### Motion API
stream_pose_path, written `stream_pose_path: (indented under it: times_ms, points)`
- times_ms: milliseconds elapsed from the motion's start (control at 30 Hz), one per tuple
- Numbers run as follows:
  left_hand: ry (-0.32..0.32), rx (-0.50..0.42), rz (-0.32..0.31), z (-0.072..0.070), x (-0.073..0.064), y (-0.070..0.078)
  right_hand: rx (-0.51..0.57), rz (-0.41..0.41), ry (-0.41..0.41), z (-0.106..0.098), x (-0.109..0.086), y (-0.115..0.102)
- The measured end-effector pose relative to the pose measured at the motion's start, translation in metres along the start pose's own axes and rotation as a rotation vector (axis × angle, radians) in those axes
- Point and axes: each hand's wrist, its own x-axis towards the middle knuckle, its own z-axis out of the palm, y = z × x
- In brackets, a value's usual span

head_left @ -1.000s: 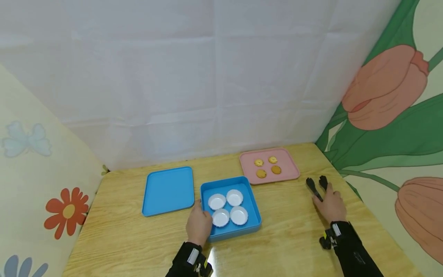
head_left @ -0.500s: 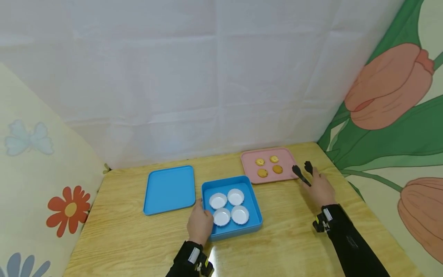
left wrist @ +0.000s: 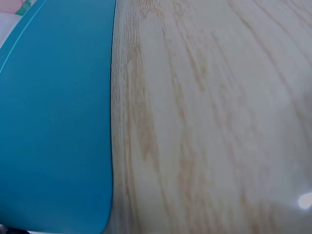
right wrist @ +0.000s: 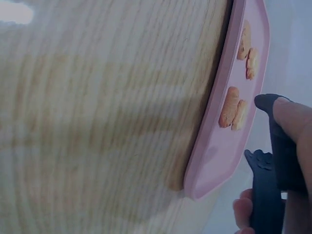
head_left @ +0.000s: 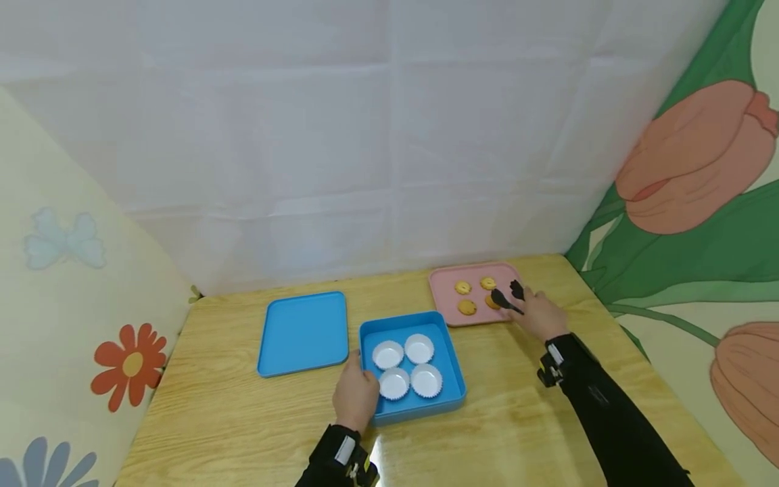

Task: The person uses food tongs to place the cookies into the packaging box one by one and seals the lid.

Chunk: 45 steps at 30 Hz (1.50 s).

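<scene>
My left hand grips the left wall of a blue box, whose outer side also fills the left of the left wrist view. Several white paper baking cups sit inside the box. With my right hand I hold black tongs, their two arms spread apart. Their tips hang over the right part of a pink tray bearing several cookies. One tong tip partly covers the front right cookie in the head view. No cookie is seen between the tips.
A flat blue lid lies on the wooden table, left of the box. Behind the table hangs a white cloth. Painted panels stand at both sides.
My right hand has moved left and away from me with the tongs, from the table's right side to over the pink tray. The left hand keeps its grip on the box.
</scene>
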Motion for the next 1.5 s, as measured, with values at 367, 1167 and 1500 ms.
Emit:
stream_pose_path:
  times_ms: [367,1167,1500]
  points:
    - [0.018,-0.004,0.005,-0.001,-0.002,0.003,-0.032,-0.022,-0.077,0.007,0.014,-0.009]
    - [0.012,0.006,-0.014,-0.001,-0.001,0.005,-0.05,0.032,-0.16,0.01,0.033,-0.015]
    - [0.01,0.005,-0.015,-0.003,-0.002,0.008,-0.036,-0.005,-0.148,0.009,0.035,-0.014]
